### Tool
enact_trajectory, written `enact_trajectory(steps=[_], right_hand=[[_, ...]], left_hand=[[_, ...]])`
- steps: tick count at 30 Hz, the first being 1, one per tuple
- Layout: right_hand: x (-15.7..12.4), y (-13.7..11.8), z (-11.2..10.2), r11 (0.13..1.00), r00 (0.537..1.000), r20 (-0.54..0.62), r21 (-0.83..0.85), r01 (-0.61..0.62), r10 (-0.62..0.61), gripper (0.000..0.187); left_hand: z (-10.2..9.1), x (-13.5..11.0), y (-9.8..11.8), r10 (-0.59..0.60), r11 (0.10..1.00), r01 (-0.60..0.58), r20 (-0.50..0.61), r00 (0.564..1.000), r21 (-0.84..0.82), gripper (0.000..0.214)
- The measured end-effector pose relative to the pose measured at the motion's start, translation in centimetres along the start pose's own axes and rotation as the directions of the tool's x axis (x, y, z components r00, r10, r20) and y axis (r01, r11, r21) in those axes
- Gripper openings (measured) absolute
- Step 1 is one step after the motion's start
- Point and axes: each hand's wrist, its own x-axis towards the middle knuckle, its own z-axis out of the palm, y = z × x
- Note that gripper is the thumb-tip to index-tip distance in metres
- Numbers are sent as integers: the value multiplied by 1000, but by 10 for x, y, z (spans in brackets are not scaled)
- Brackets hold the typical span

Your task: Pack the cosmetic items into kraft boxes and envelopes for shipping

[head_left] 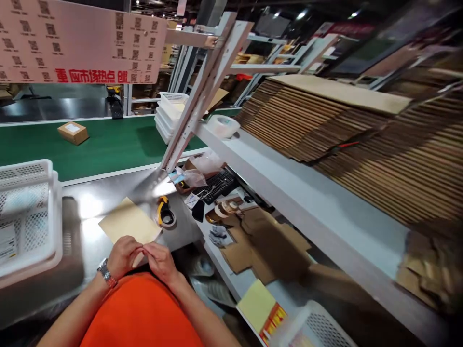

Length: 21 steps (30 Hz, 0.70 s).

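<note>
Both my hands meet at the near edge of a flat tan cardboard sheet (128, 222) lying on the steel worktable (101, 197). My left hand (123, 255), with a watch on its wrist, is closed on the sheet's near corner. My right hand (159, 260) is closed on the same corner, fingertips touching the left ones. A yellow and black tape dispenser (164, 212) sits just beyond the sheet to the right.
White mesh baskets (27, 217) stand at left. A green conveyor (108, 144) carries a small brown box (73, 132) and more white baskets (170, 113). Right: a keyboard (217, 185), tape rolls (224, 209), loose cardboard pieces (260, 246), and a shelf of stacked flat cartons (361, 144).
</note>
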Motion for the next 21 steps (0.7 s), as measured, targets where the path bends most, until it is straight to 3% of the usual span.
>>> enact_trajectory(steps=[4,8,11,13,16,18,21], right_hand=[[-8,8,-10,999,999,-33,41,7,-5,36],[-11,14,-19,982,992,23,137,-128,126,29],[-12,15,-25,913,954,106,275,-300,282,27],[-12,15,-28,858,934,131,371,-357,332,29],[-12,13,-30,863,956,112,411,-292,271,32],[-12,12,-31,892,974,66,393,-224,216,35],[-14,15,-29,875,959,-51,426,-232,279,38]], left_hand=[[9,-1,7,-175,966,190,99,980,-173,32],[18,5,15,-464,820,514,233,855,-253,39],[24,9,19,-555,754,606,248,794,-254,44],[25,11,21,-545,757,601,259,797,-256,43],[22,11,22,-478,801,539,265,837,-258,41],[19,7,22,-404,852,463,255,879,-245,39],[11,-2,19,-313,923,354,236,920,-153,34]])
